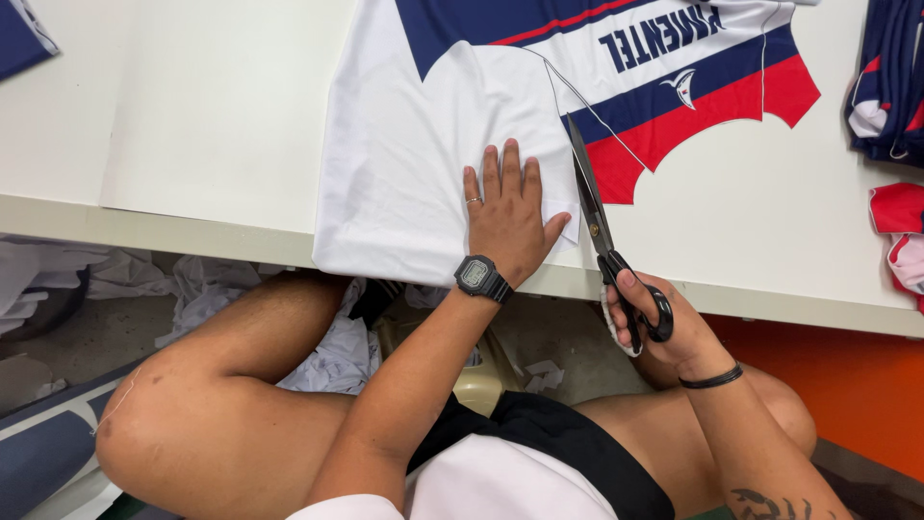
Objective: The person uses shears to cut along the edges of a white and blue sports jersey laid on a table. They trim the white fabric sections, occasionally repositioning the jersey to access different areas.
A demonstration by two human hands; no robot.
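Fabric (414, 183) being cut on table (212, 116).
Cloth is pressed flat by left hand (508, 217), fingers spread; scissors (602, 236) are gripped by right hand (664, 332), blades at the edge.

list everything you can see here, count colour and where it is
printed fabric panel: one, white with navy and red bands, flat on the table, hanging a little over the near edge
scissors: one, dark blades and black handles, at the panel's right edge
table: one, white top, across the upper view
folded fabric stack: one, navy, red and white, far right of the table
fabric scraps: several, white, on the floor under the table
wristwatch: one, black, left wrist
wristband: one, black, right wrist
left hand: flat on the panel, fingers spread
right hand: gripping the scissor handles
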